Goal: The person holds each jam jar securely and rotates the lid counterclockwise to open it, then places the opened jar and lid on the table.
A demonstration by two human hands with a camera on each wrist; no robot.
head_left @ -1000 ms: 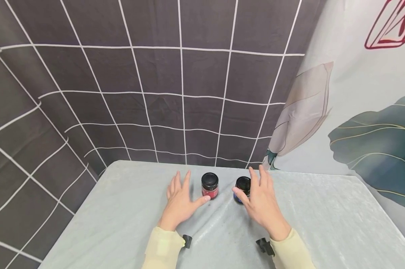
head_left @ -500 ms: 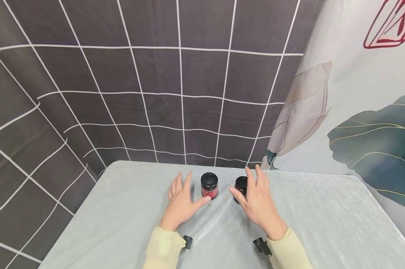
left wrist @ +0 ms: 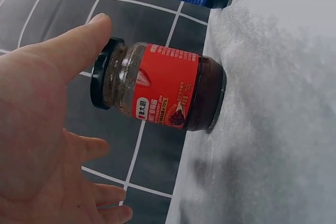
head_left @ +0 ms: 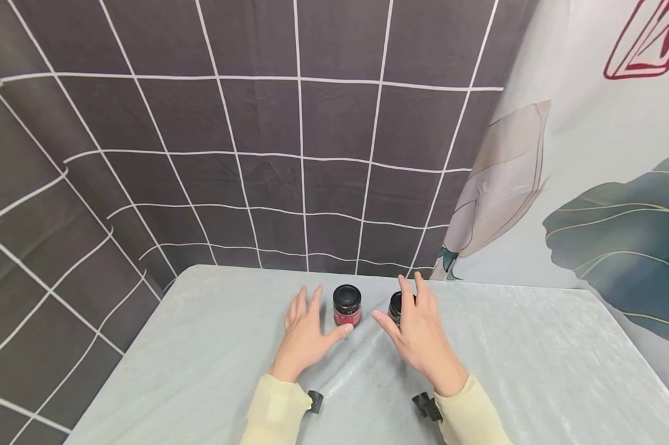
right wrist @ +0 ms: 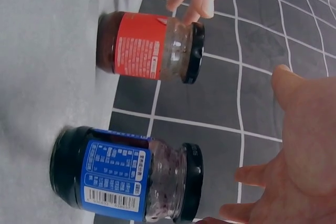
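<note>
A strawberry jam jar (left wrist: 168, 85) with a red label and black lid stands upright on the table. Just left of it, my left hand (head_left: 302, 337) is spread with fingers extended, its thumb close to the jar's near side. To the right stands a second jar (right wrist: 118, 174), blue-labelled with a barcode and also black-lidded. In the head view my right hand (head_left: 425, 337) partly covers this blue-labelled jar, fingers extended and thumb pointing left. Neither hand grips anything; whether a fingertip touches a jar cannot be told.
A pale grey cloth covers the table (head_left: 534, 358), with a crease running toward the front between the hands. Behind it hangs a dark curtain (head_left: 256, 123) with white grid lines. A white curtain (head_left: 590, 142) with leaf prints hangs at the right.
My right hand has shifted left, covering more of the blue-labelled jar in the head view. The left hand has moved slightly right, closer to the red-labelled jar. Both jars stay in place.
</note>
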